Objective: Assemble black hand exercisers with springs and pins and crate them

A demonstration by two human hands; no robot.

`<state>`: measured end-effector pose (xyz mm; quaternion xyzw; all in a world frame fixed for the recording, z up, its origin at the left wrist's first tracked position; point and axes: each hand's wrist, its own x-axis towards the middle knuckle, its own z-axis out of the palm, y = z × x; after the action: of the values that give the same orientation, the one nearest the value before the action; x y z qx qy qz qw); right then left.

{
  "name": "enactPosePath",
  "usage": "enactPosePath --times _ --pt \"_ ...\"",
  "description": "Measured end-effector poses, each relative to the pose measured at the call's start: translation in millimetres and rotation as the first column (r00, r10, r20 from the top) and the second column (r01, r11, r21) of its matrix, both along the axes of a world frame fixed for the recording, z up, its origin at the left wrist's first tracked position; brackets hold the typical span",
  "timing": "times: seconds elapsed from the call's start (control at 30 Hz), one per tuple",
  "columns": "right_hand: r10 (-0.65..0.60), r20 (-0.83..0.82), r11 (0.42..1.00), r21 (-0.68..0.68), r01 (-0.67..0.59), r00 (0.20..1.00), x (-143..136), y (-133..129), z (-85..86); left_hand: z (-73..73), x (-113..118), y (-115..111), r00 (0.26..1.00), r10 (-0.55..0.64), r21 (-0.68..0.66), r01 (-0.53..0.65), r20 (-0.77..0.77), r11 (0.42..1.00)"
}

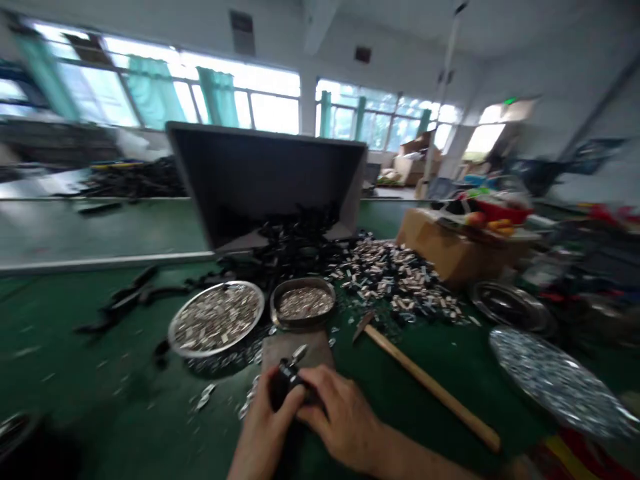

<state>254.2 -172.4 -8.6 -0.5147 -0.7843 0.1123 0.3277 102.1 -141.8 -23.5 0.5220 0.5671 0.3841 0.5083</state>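
Both hands are closed around a small black part (289, 375) at the front middle; its exact kind is not clear. My left hand (267, 420) grips it from the left, thumb against its side. My right hand (343, 413) pinches it from the right, with fingers partly covering it. A shiny metal piece (299, 353) sticks up at its far end; whether it is joined to the part I cannot tell. Just beyond and beneath the hands lies a flat grey-brown block (317, 352). A hammer (425, 380) with a wooden handle rests to the right.
A round tray (176, 347) and an oval tin (303, 325) hold small metal pieces. Behind them, black parts (295, 243) spill from a tipped grey bin (190, 193). Loose metal-and-black pieces (400, 280) cover the back right, near a cardboard box (425, 240). Another filled tray (560, 380) sits right.
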Motion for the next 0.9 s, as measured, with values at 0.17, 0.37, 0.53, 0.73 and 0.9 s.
enactPosePath --times 0.17,0.37,0.53,0.73,0.9 --pt "0.063 -0.049 0.976 0.211 -0.052 0.997 -23.8 17.2 -6.0 11.5 -4.4 -8.6 0.973 0.060 -0.046 -0.051 0.223 0.998" --pt "-0.046 -0.373 0.973 -0.229 -0.043 0.926 -35.8 29.8 1.9 15.3 -12.6 -21.1 0.932 0.222 -0.021 -0.225 0.286 0.974" --pt "-0.260 -0.637 0.597 -0.697 -0.397 0.726 -49.4 28.6 13.2 38.5 -47.6 -14.4 0.981 0.181 0.206 -0.190 0.063 0.960" --pt "-0.046 -0.654 0.797 -0.479 -0.367 0.755 -64.6 31.9 10.6 42.5 -67.2 -16.5 0.976 0.161 0.164 -0.184 0.145 0.969" --pt "0.079 -0.410 0.953 -0.235 -0.189 0.909 -52.4 34.5 9.4 36.5 -57.8 1.1 0.992 -0.058 0.191 0.036 0.110 0.981"
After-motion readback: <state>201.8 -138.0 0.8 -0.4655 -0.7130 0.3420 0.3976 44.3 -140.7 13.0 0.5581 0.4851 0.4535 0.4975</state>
